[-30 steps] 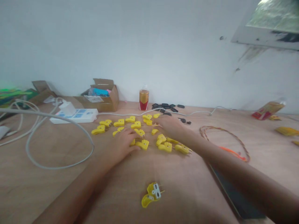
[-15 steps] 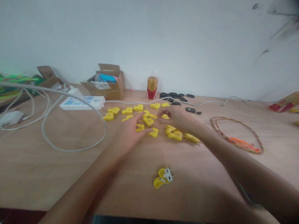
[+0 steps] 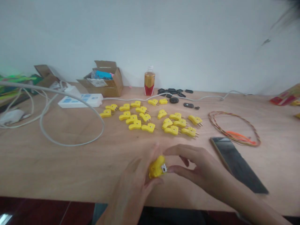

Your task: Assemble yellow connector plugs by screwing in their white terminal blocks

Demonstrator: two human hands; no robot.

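Near the front of the table, my left hand point(image 3: 138, 178) is closed around a yellow electrical plug point(image 3: 157, 167). The plug's white inner part and its pins point right. My right hand point(image 3: 194, 162) curves in from the right, thumb and index finger apart. Its thumb tip is by the pins and its index fingertip by the plug's upper edge; whether they touch is hard to tell. Beyond the hands lie many more yellow plugs, in a left cluster point(image 3: 134, 125) and a right cluster point(image 3: 171, 130).
A phone point(image 3: 236, 162) and a coiled twisted wire point(image 3: 252, 125) lie at right. Small black parts point(image 3: 172, 91) and a bottle point(image 3: 149, 82) stand at the back. Leftward are an open carton point(image 3: 114, 86), a white power strip point(image 3: 91, 100) and a looped cable point(image 3: 70, 144).
Both hands have drawn back from the far plugs toward the table's front. The plug lying there is now in my left hand. Several plugs are rearranged, and the phone has come into view.
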